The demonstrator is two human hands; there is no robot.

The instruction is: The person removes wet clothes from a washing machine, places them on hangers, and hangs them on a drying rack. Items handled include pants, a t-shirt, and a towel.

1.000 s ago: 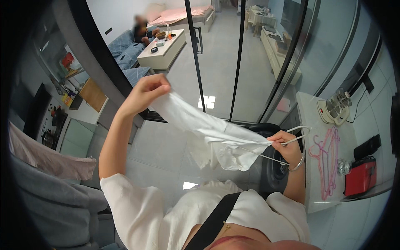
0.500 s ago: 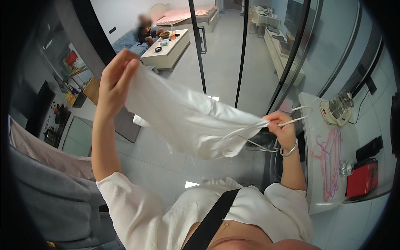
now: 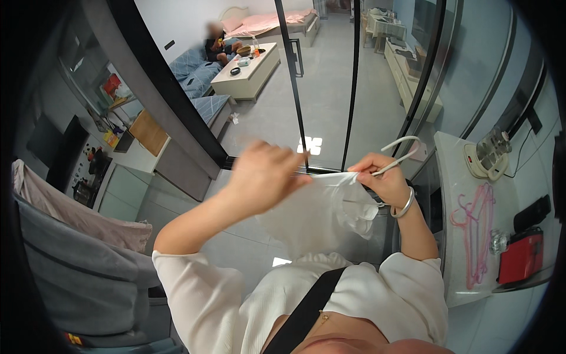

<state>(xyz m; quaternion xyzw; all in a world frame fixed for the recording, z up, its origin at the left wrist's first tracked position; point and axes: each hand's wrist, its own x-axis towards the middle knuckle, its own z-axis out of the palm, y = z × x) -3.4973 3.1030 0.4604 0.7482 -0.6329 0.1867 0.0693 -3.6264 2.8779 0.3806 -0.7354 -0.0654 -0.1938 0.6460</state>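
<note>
A thin white garment (image 3: 318,212) hangs in folds in front of my chest. My right hand (image 3: 383,180) is closed, pinching the garment's upper edge together with a white hanger (image 3: 404,154), whose hook end sticks out above the fingers. My left hand (image 3: 268,177), smeared by motion, is curled at the other end of that edge, with the fabric drawn straight between both hands. Its fingertips are too blurred to show the grip in detail. Folds of the garment hide its exact kind and much of the hanger.
On the right a counter (image 3: 454,156) bears pink and purple hangers (image 3: 476,236), a glass kettle (image 3: 494,154) and a red box (image 3: 521,259). Grey cloth (image 3: 76,259) hangs at left. Beyond the glass door (image 3: 324,88) a person (image 3: 218,47) sits by a low table (image 3: 250,74).
My left hand has come down and rightward toward my right hand. The garment, stretched wide before, now hangs lower and bunched between them. My right hand keeps its hold.
</note>
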